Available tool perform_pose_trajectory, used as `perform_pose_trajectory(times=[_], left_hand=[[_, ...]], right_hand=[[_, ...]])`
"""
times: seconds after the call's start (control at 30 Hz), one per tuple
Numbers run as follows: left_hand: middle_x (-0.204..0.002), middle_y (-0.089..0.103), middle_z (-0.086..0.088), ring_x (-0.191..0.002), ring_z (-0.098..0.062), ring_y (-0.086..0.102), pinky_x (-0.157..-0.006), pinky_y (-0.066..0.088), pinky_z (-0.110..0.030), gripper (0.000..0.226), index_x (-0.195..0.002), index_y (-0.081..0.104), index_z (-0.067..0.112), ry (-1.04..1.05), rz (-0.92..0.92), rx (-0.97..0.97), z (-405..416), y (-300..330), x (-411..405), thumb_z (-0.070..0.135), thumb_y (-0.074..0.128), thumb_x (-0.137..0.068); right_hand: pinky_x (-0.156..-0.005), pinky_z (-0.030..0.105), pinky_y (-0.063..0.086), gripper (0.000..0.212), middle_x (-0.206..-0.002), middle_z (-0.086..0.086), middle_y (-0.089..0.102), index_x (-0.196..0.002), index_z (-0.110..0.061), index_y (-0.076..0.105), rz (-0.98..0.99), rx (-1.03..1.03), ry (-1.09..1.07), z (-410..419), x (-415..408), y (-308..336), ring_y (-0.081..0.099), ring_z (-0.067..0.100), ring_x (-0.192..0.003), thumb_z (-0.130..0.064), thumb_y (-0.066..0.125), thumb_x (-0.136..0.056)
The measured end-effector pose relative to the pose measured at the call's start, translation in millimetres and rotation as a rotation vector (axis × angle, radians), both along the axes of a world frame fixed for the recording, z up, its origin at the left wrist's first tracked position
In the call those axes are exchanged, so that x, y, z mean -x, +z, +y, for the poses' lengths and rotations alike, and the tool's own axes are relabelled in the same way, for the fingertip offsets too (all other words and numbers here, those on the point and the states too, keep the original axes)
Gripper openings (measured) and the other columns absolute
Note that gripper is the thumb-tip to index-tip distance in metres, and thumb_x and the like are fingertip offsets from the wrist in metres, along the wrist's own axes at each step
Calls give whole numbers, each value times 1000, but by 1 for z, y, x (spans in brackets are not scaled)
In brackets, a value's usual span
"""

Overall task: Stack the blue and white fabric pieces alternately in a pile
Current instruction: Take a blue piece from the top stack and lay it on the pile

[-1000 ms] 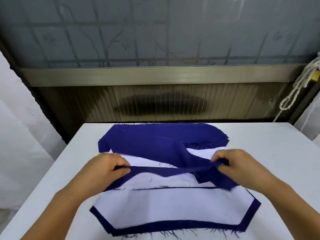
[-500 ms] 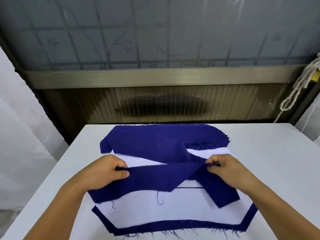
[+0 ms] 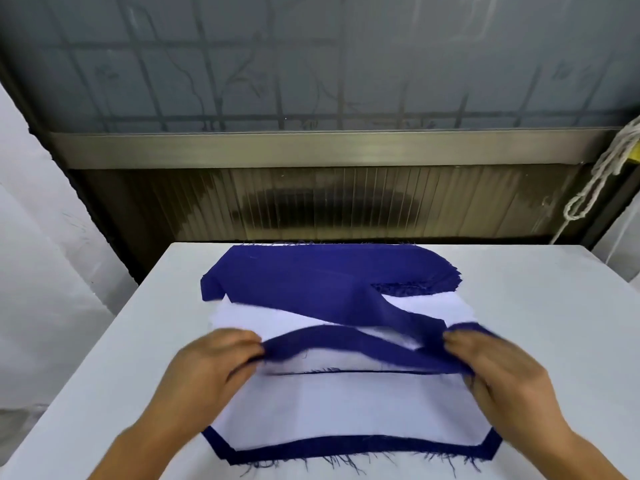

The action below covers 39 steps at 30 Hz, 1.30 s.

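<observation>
Since half a second ago your blue piece (image 3: 349, 348) is bunching into a narrower band: the flap that was draping down over the white is now riding up, showing more white below it. Both hands are shifting slightly, motion blur on each.

Left to right:
- Your left hand (image 3: 211, 368) is pinching the left end of the blue piece, thumb on top, fingers curled under it.
- That piece is sagging between your hands, lifted just above the pile, its far part still trailing back onto the blue stack (image 3: 311, 271) at the table's far edge.
- The pile (image 3: 346, 403) is sitting in front of you, a white piece on top, a blue piece (image 3: 346, 446) peeking out under it along the near edge with frayed threads. A thin dark line is crossing the white just below the held band.
- More white fabric (image 3: 263, 317) is showing behind your hands, partly under the far blue stack.
- Your right hand (image 3: 498, 372) is gripping the right end of the blue piece, fingers curled round the bunched cloth.
- Everything is lying on the white table (image 3: 536, 306). A white rope (image 3: 599, 181) is hanging at far right.
</observation>
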<state>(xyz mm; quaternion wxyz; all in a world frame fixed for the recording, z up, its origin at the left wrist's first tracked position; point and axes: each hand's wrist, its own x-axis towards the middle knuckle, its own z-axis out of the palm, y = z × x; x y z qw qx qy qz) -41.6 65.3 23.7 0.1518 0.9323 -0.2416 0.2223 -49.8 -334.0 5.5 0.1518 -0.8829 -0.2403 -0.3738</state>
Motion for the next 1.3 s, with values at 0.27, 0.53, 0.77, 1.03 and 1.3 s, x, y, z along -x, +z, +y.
perform_pose_trajectory(times=[0.27, 0.53, 0.77, 1.03, 1.3], left_hand=[[-102, 73, 12, -92, -5, 69, -73, 55, -18, 68, -80, 80, 23, -111, 28, -7, -4, -61, 37, 53, 22, -102], [-90, 71, 15, -82, -2, 66, -71, 48, -14, 63, -71, 75, 24, -33, -28, 0, -7, -66, 36, 50, 25, -100], [-77, 62, 12, -71, -4, 54, -68, 39, -16, 14, -63, 66, 19, -23, -105, -11, -8, -74, 32, 28, 57, -71], [-81, 61, 18, -75, 4, 52, -64, 41, -8, 13, -67, 66, 22, -96, 68, 5, -4, -66, 31, 33, 59, -70], [-88, 54, 28, -84, 9, 51, -71, 44, -12, 35, -75, 64, 35, -112, 298, -23, -5, -42, 36, 69, 62, -72]], right_hand=[[-96, 23, 43, 59, -108, 2, 72, -93, -8, 79, 109, 162, 69, -7, 21, -37, 70, 18, -97, -23, 23, -104], [-98, 18, 34, 60, -100, 0, 74, -86, -10, 80, 92, 174, -7, -9, 32, -45, 73, 19, -87, -21, 23, -101], [-99, 15, 31, 66, -97, 1, 75, -84, -11, 80, 101, 193, -43, -6, 33, -44, 74, 19, -83, -22, 18, -101], [-92, 15, 38, 65, -98, 0, 75, -83, -13, 80, 114, 163, -24, -8, 34, -47, 73, 21, -85, -25, 19, -100], [-77, 22, 45, 57, -97, -6, 75, -78, -19, 81, 159, 73, -24, -7, 37, -43, 72, 16, -86, -39, 30, -93]])
